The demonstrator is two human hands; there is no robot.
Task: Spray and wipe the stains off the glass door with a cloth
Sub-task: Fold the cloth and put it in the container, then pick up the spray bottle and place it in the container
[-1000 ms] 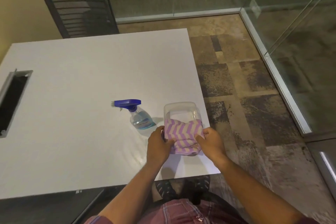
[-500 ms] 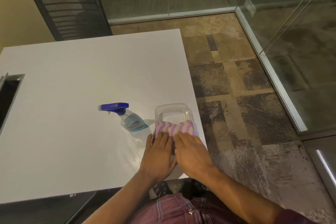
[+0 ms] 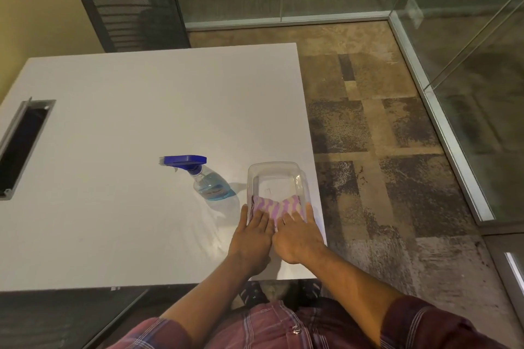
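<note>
My left hand (image 3: 251, 235) and right hand (image 3: 297, 235), fingers flat together, press the purple-striped folded cloth (image 3: 276, 206); the blue-capped clear spray bottle (image 3: 205, 181) stands nearer my left.

the cloth (image 3: 276, 206), purple and cream zigzag, lies folded in the near end of a clear tub (image 3: 276, 176), pressed flat. the spray bottle (image 3: 208, 184), blue head, pale blue liquid, stands at its nine o'clock. the glass door (image 3: 482, 51) stands at two o'clock.

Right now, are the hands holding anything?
Neither grips anything. Both hands, left and right, lie flat, pressing the near part of the cloth in the tub. The spray bottle stands untouched.
</note>
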